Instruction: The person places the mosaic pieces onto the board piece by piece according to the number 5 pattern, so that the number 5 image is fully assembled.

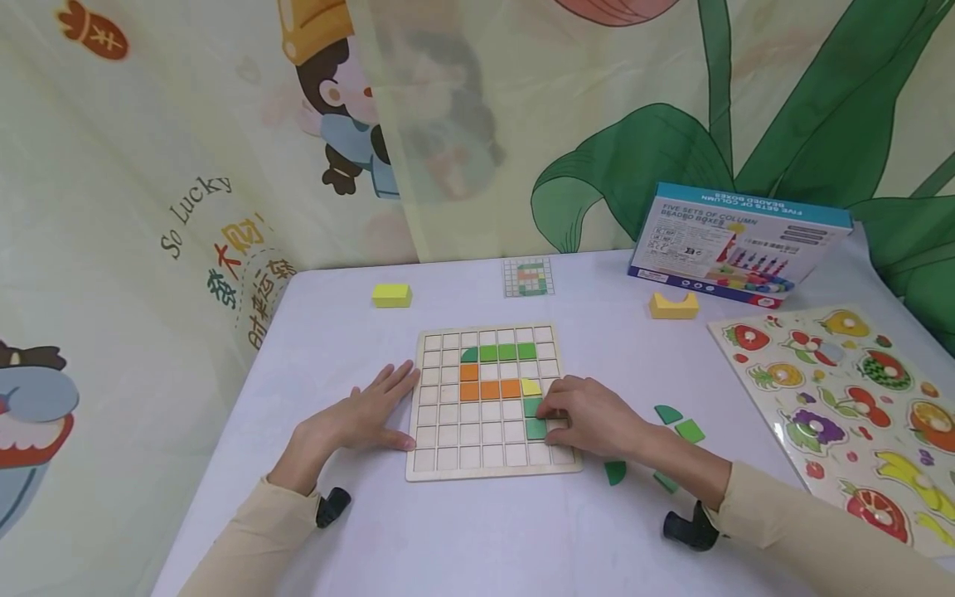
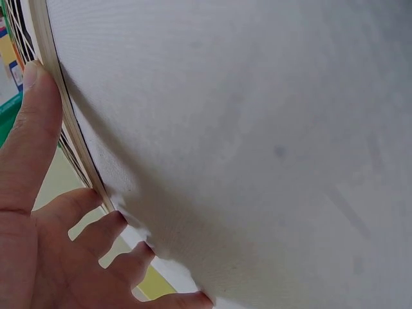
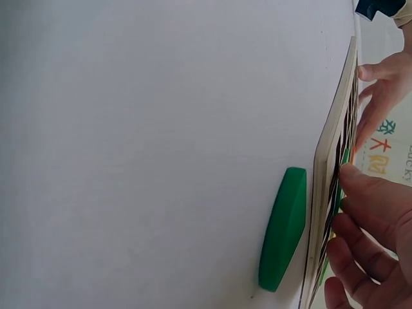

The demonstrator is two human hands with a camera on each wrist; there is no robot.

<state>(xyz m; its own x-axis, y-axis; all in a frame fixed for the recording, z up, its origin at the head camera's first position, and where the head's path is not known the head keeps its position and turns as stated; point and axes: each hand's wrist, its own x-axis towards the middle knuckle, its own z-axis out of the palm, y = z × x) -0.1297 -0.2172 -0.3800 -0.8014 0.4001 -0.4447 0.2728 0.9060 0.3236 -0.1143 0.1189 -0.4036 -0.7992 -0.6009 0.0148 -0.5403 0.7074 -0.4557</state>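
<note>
At frame centre, the left hand [image 1: 356,417] lies flat, fingers straight, against the grid board [image 1: 448,448]; the right hand [image 1: 589,419], fingers curled, pinches a green tile [image 1: 534,429].

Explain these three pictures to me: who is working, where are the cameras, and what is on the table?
A person works with two bare hands, no machine. One camera sits on the head; one on each wrist, hence the two sideways close-ups. On the white table lies a wooden grid board partly filled with green, orange and yellow tiles. The left hand rests flat against the board's left edge. The right hand has its fingers on a green tile in the board. Loose green pieces, a fruit puzzle and a toy box lie nearby.
</note>
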